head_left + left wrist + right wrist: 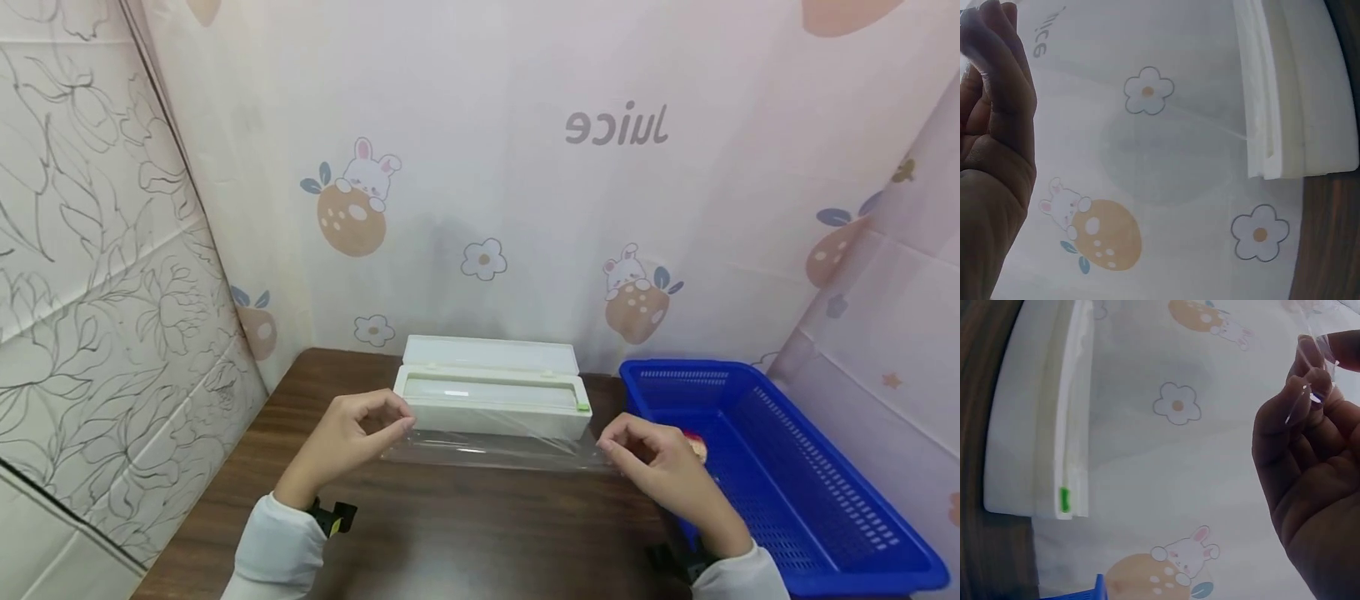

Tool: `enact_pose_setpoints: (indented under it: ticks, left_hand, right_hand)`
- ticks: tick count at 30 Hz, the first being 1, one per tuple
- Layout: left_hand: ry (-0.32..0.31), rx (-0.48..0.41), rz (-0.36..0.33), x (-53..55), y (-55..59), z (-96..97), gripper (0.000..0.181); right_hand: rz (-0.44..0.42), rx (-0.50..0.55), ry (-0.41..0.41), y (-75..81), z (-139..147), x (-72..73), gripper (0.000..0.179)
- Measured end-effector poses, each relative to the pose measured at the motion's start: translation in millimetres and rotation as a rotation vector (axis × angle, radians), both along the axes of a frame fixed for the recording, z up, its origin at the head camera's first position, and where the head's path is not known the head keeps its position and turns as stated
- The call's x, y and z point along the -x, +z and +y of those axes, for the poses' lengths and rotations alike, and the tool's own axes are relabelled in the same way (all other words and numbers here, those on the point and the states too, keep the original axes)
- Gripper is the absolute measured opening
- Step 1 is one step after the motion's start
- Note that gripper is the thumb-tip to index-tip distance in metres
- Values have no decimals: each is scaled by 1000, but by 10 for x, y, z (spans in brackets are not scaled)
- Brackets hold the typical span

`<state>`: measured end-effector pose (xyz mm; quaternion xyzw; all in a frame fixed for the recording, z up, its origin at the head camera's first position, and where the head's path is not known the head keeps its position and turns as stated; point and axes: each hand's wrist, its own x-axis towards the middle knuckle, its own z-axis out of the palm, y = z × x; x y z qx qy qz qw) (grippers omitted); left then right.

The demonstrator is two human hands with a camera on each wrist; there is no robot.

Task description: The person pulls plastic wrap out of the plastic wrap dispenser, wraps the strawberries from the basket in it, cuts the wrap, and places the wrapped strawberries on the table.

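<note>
A sheet of clear plastic wrap (487,452) stretches between my two hands in front of a white wrap dispenser box (491,419). My left hand (345,437) pinches the sheet's left corner between thumb and fingers. At the other corner, my right hand (667,462) pinches the film, and crumpled clear film (1317,369) shows at its fingertips in the right wrist view. The dispenser's lid (491,354) stands open at the back, with a roll (487,393) inside. A green slider (582,407) sits at the box's right end.
A blue plastic basket (825,500) stands on the right of the brown wooden table (480,542). Inside it, partly hidden behind my right hand, is a small red and tan item (697,447). A printed curtain (480,167) hangs behind the table.
</note>
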<state>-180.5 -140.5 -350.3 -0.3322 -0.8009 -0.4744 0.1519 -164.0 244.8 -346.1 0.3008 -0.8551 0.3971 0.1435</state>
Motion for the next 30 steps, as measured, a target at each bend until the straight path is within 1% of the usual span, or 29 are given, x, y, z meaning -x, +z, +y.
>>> enact_pose_setpoints:
  ticks: [2,4,9,11,14,16,20,23,27,30]
  left_hand:
    - [-24,-4,-12,10,-62,8,5]
    - [-38,-9,-33,52,-167,6,5]
    - [-61,-18,-94,175,-434,-48,6]
    - [-78,-10,-112,191,-489,-72,5]
    - [-102,8,-135,191,-546,-106,3]
    - [-107,21,-161,185,-575,-121,4]
    - [-131,39,-237,176,-626,-145,9]
    - [-171,61,-302,176,-674,-166,9]
    - [-208,89,-361,175,-720,-191,13]
    - [-212,112,-385,169,-732,-202,15]
  right_hand:
    - [-16,-12,2,-20,-19,-25,13]
    - [-20,-26,-9,-79,-14,-26,14]
    - [-32,-57,-19,-339,76,59,16]
    - [-47,-63,-9,-427,105,82,15]
    - [-64,-68,13,-512,129,93,13]
    - [-77,-71,24,-533,124,80,13]
    - [-70,-63,60,-416,38,-29,14]
    - [-57,-51,96,-352,-7,-98,17]
    - [-91,-49,124,-418,17,-99,17]
    - [-132,-59,131,-448,26,-101,13]
